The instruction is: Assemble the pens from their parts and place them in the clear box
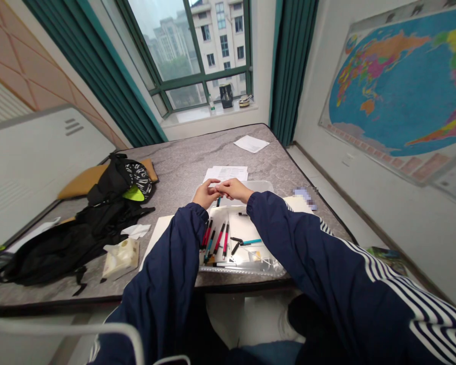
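1. Two hands meet above the desk (pixel 175 165): the left hand (pixel 205 194) and the right hand (pixel 233 189), fingers curled and touching at the tips. Whether anything small is pinched between them cannot be told.
2. One clear plastic tray (pixel 243 270) sits along the desk's near edge, right of its middle, just below the hands.
3. At least three red pens (pixel 219 239) lie towards the tray's left side, some overlapping, so the full count is unclear.
4. One bright teal pen (pixel 253 242) lies crosswise towards the tray's right side, with two short black pieces (pixel 235 248) just beside its left end.
5. One white pen (pixel 225 264) lies along the tray's near edge.
6. One loose sheet (pixel 251 143) rests near the desk's far right corner; a few printed papers (pixel 228 173) lie just beyond the hands.
7. Towards the desk's near left corner lies one black bag (pixel 53 256). One tissue pack (pixel 121 257) is between it and the left sleeve (pixel 167 263), with one crumpled tissue (pixel 136 231) just behind the pack.
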A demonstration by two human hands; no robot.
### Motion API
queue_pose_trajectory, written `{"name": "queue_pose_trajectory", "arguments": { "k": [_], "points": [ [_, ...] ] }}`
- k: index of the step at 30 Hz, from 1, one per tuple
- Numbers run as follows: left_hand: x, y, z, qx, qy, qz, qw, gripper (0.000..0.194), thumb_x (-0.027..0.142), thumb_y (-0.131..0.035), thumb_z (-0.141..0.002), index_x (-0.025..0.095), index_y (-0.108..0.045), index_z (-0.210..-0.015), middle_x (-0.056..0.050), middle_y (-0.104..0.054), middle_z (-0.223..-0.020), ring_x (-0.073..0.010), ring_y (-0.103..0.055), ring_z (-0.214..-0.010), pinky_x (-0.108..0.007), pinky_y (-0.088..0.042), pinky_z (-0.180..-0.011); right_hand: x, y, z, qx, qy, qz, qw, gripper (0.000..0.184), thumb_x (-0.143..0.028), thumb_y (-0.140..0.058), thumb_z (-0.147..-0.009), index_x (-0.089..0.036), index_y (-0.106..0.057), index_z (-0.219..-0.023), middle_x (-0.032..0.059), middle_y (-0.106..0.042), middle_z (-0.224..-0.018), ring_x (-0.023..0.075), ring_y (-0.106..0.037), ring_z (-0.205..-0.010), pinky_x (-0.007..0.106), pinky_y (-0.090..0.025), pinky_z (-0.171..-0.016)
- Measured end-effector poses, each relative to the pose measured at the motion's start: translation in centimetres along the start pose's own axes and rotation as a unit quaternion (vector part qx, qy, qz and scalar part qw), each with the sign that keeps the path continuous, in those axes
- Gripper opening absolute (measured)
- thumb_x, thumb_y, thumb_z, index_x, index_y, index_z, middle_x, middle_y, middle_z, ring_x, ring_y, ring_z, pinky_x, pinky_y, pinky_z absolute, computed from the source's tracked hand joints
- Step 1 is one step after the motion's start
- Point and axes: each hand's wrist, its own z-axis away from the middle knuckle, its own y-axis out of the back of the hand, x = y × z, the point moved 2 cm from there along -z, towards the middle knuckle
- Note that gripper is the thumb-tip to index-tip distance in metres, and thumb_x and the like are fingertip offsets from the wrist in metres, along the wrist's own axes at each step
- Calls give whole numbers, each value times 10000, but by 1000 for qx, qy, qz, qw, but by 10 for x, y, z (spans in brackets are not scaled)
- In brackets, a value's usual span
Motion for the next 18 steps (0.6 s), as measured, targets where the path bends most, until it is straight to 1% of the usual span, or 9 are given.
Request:
{"name": "queue_pose_trajectory", "arguments": {
  "k": [2, 8, 13, 15, 18],
  "points": [
    [1, 0, 0, -3, 1, 0, 1000, 535, 220, -743, -647, 183, -525, -1134, 3, -711, -701, -157, -689, -686, -243, -503, -633, 0, 0, 0, 2, -9, -8, 1000, 338, -396, -657, -846, -137, -602, -636, -45, -490, -456, 46, -393, -372, 162, -272, -353],
    [0, 0, -1, 7, 8, 11, 1000, 547, 276, -773, -632, 192, -511, -1105, -6, -721, -742, -165, -690, -690, -229, -487, -581, -4, 4, 0, 54, -7, -63, 997, 288, -396, -647, -871, -128, -654, -767, -65, -460, -455, 47, -376, -368, 165, -272, -355],
    [1, 1, -1, 6, -2, 1, 1000, 562, 267, -766, -642, 185, -519, -1140, -6, -720, -718, -162, -690, -689, -226, -479, -587, -4, 2, 3, 17, -43, -39, 998, 340, -371, -669, -856, -130, -586, -630, -46, -485, -462, 36, -381, -373, 158, -271, -354],
    [0, 1, -1, 9, -3, -3, 1000, 557, 271, -759, -649, 182, -520, -1143, -12, -724, -727, -165, -692, -694, -229, -481, -589, -4, 3, 3, 15, -32, -26, 999, 303, -346, -684, -843, -127, -599, -652, -43, -506, -472, 35, -386, -376, 155, -273, -356],
    [-1, 2, -2, 10, -3, -4, 1000, 566, 276, -756, -651, 181, -519, -1156, -16, -727, -733, -171, -696, -705, -233, -484, -591, -3, 4, 2, 34, -8, -16, 999, 197, -297, -688, -836, -128, -627, -754, -44, -540, -483, 45, -400, -374, 157, -278, -354]
  ]
}}
